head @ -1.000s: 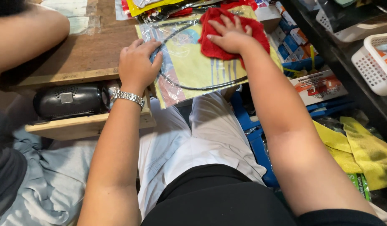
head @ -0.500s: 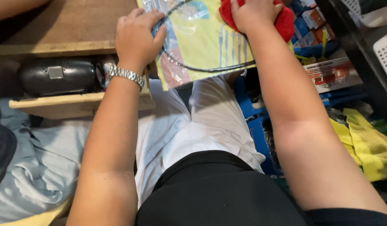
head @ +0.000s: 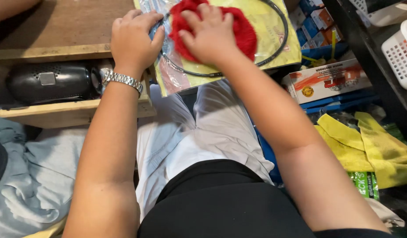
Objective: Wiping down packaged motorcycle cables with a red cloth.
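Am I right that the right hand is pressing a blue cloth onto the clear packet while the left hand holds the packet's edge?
Not quite: the head view shows the cloth is red, not blue. The right hand presses it onto the clear packet while the left hand holds its edge.

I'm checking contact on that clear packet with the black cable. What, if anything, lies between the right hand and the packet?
A red cloth lies between them: the right hand presses on the cloth, which rests on the clear packet. The left hand grips the packet's left edge directly, with nothing visible in between.
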